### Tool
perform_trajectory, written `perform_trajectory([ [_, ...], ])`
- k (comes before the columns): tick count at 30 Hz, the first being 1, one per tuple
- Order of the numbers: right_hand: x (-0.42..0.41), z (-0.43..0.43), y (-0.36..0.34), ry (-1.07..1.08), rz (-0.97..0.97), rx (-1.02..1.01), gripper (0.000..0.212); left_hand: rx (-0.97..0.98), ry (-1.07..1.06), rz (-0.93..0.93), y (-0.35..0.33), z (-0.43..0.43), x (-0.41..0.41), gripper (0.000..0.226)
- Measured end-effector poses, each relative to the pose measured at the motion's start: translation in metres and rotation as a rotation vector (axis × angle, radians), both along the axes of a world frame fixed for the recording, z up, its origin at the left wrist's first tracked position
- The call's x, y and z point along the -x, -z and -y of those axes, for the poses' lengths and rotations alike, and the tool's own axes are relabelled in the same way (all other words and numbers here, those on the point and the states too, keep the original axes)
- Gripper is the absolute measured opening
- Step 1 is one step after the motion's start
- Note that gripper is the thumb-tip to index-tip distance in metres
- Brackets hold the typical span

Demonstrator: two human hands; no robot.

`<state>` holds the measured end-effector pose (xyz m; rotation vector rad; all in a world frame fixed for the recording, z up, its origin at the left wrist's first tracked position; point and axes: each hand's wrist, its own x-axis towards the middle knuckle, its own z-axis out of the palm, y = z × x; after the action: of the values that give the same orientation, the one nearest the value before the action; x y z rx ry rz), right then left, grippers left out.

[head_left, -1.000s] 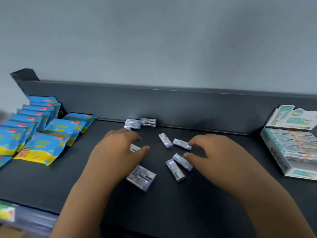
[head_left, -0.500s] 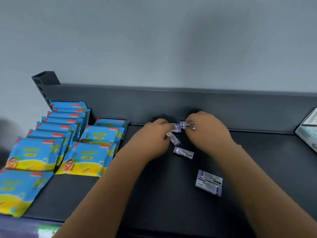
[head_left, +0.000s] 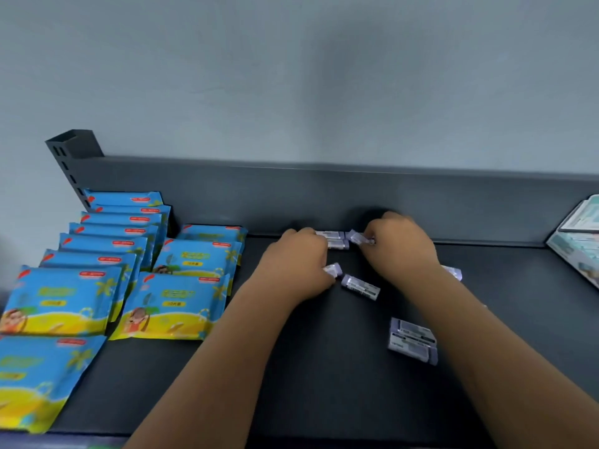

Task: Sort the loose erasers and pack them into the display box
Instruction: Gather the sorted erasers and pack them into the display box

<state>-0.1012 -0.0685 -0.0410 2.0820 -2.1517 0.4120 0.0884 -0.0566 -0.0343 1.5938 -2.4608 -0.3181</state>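
Head view of a dark shelf [head_left: 324,400]; every position is being given relative to its back rail [head_left: 227,196]. The right hand [head_left: 402,247] is reaching to the foot of the back rail with its fingers curled and is pinching the held eraser [head_left: 358,237], a white piece with a lilac end, at its fingertips. The left hand [head_left: 293,264] is lying a little forward of the back rail with its knuckles up and its fingers curled. The covered eraser [head_left: 334,269] is showing one end at the thumb side of this hand, and whether the hand is gripping it or merely lying over it cannot be told. The paired erasers [head_left: 335,239] are resting side by side against the back rail, between the two hands and just beside the left fingertips. The loose eraser [head_left: 359,286] is lying flat and apart, forward of the back rail and between the wrists. The stacked erasers [head_left: 413,340] are sitting well forward of the back rail, close beside the right forearm. The hidden eraser [head_left: 452,272] is peeking out from behind the right wrist. The display box [head_left: 577,241] is standing against the back rail at its far right end, cut by the frame edge. The blue and yellow packets [head_left: 181,303] are lying in overlapping rows from the left end of the back rail forward.
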Motion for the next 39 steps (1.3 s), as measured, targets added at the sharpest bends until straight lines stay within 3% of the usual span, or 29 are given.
perform_trajectory([
  [7,0.002,-0.007,-0.009,0.001,-0.024,-0.084,0.019,-0.048,-0.070,-0.235,-0.001,-0.006,-0.004,0.017],
  [10,0.011,-0.017,-0.015,0.020,0.030,-0.109,0.014,-0.050,-0.048,-0.327,-0.004,-0.007,-0.003,0.031],
  [14,0.027,-0.040,-0.025,-0.066,0.149,-0.125,0.013,-0.048,-0.039,-0.395,-0.016,-0.014,0.004,0.019],
  [20,0.056,-0.074,-0.035,-0.136,0.224,-0.082,0.015,-0.028,-0.049,-0.534,-0.035,-0.027,0.028,0.025],
  [24,0.086,-0.086,-0.031,-0.137,0.292,-0.021,0.007,-0.200,-0.108,-0.813,-0.038,-0.040,0.058,0.025],
  [28,0.122,-0.097,-0.027,-0.142,0.328,0.000,0.010,-0.310,-0.187,-0.967,-0.033,-0.052,0.094,0.013],
  [34,0.184,-0.112,-0.027,-0.162,0.321,-0.008,0.013,-0.270,-0.247,-0.997,-0.027,-0.067,0.157,0.025],
  [39,0.231,-0.125,-0.031,-0.182,0.328,-0.015,0.009,-0.156,-0.235,-0.860,-0.018,-0.079,0.204,0.014],
])
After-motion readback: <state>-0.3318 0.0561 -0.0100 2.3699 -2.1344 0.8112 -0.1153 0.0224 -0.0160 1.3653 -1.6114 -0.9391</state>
